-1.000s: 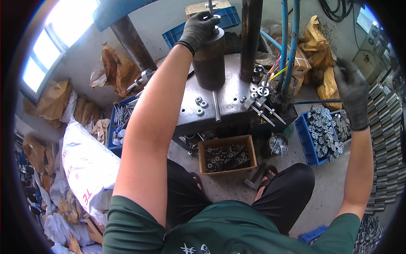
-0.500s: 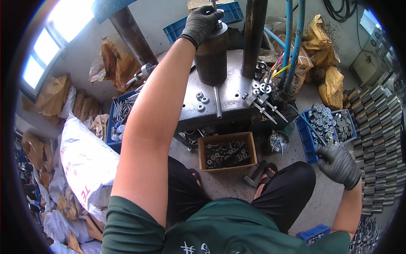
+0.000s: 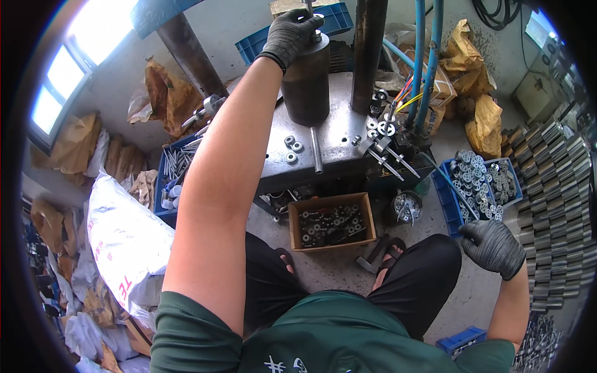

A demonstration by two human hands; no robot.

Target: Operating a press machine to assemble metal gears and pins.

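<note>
A dark steel cylinder (image 3: 306,93) stands upright on the press's metal table (image 3: 283,124). At its top my gloved left hand (image 3: 288,40) is closed, fingertips around a small shiny shaft part (image 3: 316,35) that is mostly hidden. A thin metal rod (image 3: 309,7) rises just above those fingers. On the right my gloved right hand (image 3: 495,250) is wrapped around the end of a long lever (image 3: 453,185), which runs back to the press. Three small bearings (image 3: 291,158) and a plain steel pin (image 3: 316,151) lie in front of the cylinder.
Shafts with fitted bearings (image 3: 376,149) lie at the table's right edge. Blue bins (image 3: 449,211) of bearings stand below the lever. A cardboard box (image 3: 333,246) of parts and a hammer (image 3: 367,263) are on the floor. Steel tubes (image 3: 547,217) are stacked at far right.
The view has shifted slightly. My right hand and the lever's end are a little lower and nearer. My left hand stays at the cylinder's top.
</note>
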